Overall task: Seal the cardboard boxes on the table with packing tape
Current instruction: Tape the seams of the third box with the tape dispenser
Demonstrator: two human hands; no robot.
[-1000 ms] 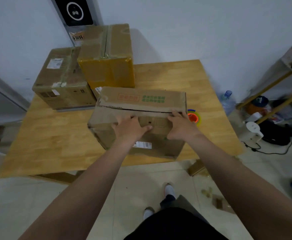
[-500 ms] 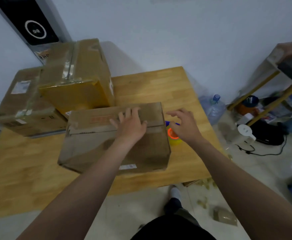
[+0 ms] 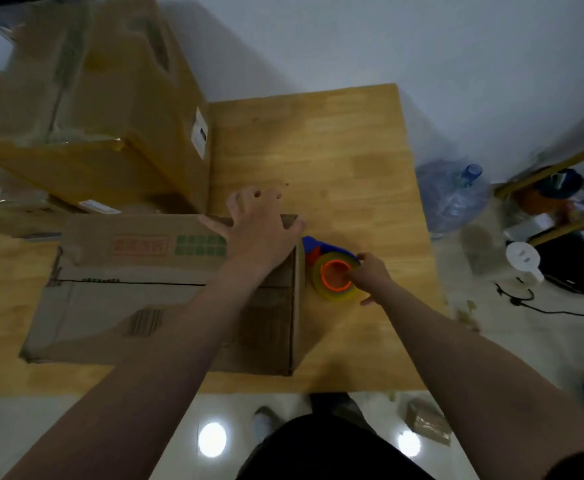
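Observation:
A brown cardboard box (image 3: 138, 296) with its two top flaps folded shut lies near the front edge of the wooden table (image 3: 335, 150). My left hand (image 3: 261, 230) lies flat with spread fingers on the far right corner of the box top. Just right of the box stands a tape dispenser (image 3: 332, 271): a blue handle, an orange core and a yellowish roll of packing tape. My right hand (image 3: 370, 275) curls round the right side of the roll, fingertips at the orange core.
Two taped boxes stand at the back left: a tall one (image 3: 110, 109) and a lower one (image 3: 3, 209) behind it. On the floor to the right are a water jug (image 3: 456, 195), a shelf (image 3: 560, 188), a white appliance (image 3: 524, 259) and cables.
The far flap came down and my left hand moved onto it. My right hand left the box, reached right and took hold of the tape roll. The view swung closer and rightward.

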